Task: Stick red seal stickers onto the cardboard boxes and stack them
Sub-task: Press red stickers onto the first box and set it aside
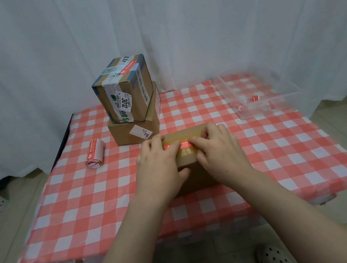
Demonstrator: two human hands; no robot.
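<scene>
A brown cardboard box (pixel 185 135) lies in the middle of the checked table. A red seal sticker (pixel 184 145) runs across its top. My left hand (pixel 159 167) rests over the box's left side, fingers flat on the sticker's left end, thumb against the front face. My right hand (pixel 216 150) covers the right side, fingertips pressing the sticker's right end. Behind, a taped box (pixel 122 89) with a red sticker on top stands on a larger plain box (pixel 136 130). A roll of red stickers (pixel 94 153) lies at the left.
A clear plastic tray (pixel 262 94) holding a few red scraps sits at the table's back right. White curtains hang behind. The red-and-white checked tablecloth (pixel 88 201) covers a low table; a spotted shoe (pixel 276 258) shows on the floor below.
</scene>
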